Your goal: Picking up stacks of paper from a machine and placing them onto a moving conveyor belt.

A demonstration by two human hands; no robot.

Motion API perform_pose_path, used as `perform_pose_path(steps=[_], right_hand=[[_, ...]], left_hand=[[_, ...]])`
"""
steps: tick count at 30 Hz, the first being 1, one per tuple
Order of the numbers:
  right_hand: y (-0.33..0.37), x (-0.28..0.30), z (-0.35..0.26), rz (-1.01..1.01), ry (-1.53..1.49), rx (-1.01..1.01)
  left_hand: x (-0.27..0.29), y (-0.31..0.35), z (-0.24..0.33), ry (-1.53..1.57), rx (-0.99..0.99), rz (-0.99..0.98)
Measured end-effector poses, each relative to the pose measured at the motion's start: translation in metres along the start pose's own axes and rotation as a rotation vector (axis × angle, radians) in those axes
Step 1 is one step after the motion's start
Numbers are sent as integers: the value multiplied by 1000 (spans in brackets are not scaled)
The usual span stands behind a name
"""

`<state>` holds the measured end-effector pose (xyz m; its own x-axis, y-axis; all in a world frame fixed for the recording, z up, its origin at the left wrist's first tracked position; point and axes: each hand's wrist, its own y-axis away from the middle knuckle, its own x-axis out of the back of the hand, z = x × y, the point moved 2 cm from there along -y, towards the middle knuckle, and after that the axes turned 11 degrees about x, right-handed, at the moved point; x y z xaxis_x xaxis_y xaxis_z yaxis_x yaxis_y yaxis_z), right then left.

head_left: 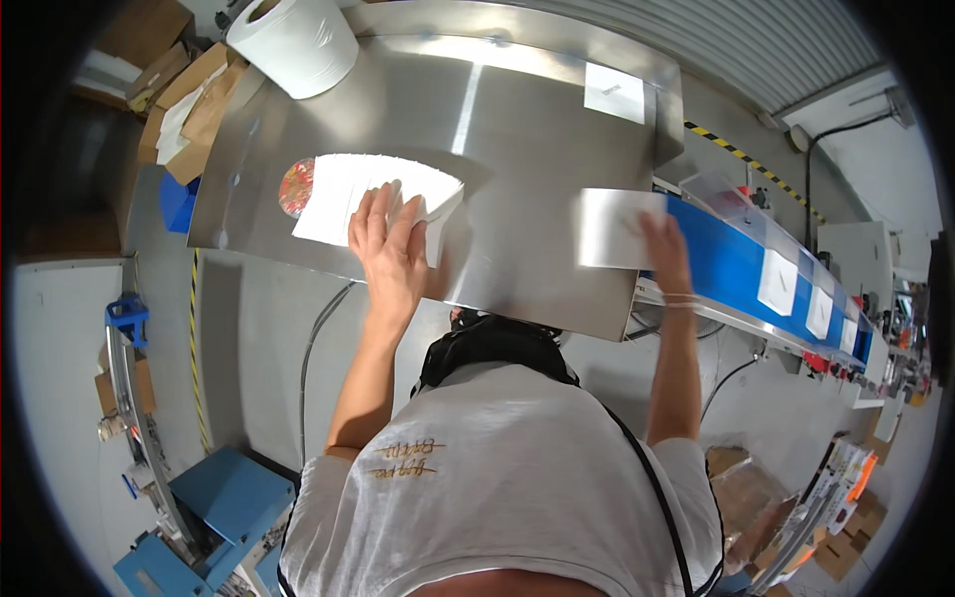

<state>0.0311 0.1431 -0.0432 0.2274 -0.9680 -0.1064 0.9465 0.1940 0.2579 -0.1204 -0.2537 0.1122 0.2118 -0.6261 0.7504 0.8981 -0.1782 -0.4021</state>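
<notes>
My left hand (pixel 383 239) lies with its fingers spread on a fanned stack of white sheets or flat packets (pixel 333 204), left of the middle of the metal table. A round red patterned piece (pixel 296 187) shows from beneath the stack's left edge. At the table's right side, my right hand (pixel 665 239) is smeared by motion over the right edge of a single white sheet or packet (pixel 609 229). That piece is blurred too, and whether my fingers grip it cannot be made out. It lies beside the near end of a blue conveyor belt (pixel 701 244).
White packets (pixel 778 283) with small dark marks are spaced along the belt, beside a clear guard (pixel 721 204). Another white sheet (pixel 614 92) lies at the table's far right corner. A large white roll (pixel 295 48) stands far left, near an open cardboard box (pixel 189 109). Raised rims edge the metal table (pixel 517 129).
</notes>
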Motion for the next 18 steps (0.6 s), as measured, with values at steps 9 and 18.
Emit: perform_pose_path(steps=[9, 18], right_hand=[[-5, -1, 99, 223, -1733, -1128], [-164, 150, 171, 1072, -2067, -316]], left_hand=[[-1, 3, 4, -53, -4, 32], [8, -6, 11, 8, -6, -111]])
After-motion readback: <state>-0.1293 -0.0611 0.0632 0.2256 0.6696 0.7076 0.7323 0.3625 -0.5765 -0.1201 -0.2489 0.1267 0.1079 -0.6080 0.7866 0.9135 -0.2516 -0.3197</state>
